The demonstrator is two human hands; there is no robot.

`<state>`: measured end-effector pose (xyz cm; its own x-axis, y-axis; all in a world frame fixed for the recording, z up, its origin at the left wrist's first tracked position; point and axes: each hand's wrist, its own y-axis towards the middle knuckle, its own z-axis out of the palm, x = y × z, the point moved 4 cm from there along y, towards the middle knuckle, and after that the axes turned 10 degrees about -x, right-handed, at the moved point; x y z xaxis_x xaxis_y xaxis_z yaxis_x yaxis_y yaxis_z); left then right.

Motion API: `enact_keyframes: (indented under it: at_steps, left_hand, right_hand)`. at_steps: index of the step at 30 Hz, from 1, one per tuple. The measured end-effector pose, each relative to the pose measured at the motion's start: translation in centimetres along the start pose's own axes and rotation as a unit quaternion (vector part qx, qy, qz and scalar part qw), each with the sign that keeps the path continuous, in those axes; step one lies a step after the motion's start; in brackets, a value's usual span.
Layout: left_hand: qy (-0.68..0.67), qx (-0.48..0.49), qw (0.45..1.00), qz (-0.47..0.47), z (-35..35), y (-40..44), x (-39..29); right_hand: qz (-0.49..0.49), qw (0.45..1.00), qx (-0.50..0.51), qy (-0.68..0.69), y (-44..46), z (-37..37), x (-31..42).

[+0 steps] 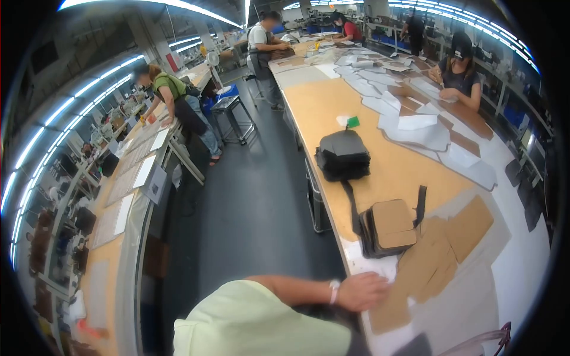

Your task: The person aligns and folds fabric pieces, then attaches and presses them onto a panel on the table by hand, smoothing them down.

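Overhead tube lights point(160, 5) glare white; aisle floor point(231, 207) dim, with soft sheen. Fisheye bends lines, black vignette at corners. Far end soft, possibly out of focus.

A metal-legged stand point(226, 104) sits on the grey floor point(237, 213) near a person in green point(170, 86) (leaning over a long table point(114, 252)).

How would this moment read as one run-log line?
left hand: at edge of brown sheets | right hand: out of view | brown-topped stack: on table | black stack: beyond it
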<state>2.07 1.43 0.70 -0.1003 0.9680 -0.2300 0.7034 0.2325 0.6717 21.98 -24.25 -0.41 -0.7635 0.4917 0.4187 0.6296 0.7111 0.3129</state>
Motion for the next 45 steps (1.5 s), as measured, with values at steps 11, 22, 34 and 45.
enact_keyframes:
  at_steps: [11,22,34,45]
  left_hand:
    - [-0.006,0.127,0.992,-0.017,0.5,0.6,0.3]
    - [-0.016,0.191,0.980,-0.058,0.7,0.4,0.4]
    - [-0.035,0.177,0.982,-0.062,0.6,0.2,0.4]
    - [-0.035,0.001,0.999,0.009,1.2,0.2,0.8]
  right_hand:
    - [-0.066,0.990,0.020,0.120,8.6,6.6,10.6]
    - [-0.060,0.985,0.026,0.158,13.3,7.2,14.6]
    - [-0.067,0.984,0.058,0.156,16.5,5.3,18.3]
    - [-0.144,0.973,0.103,0.148,16.0,3.0,21.9]
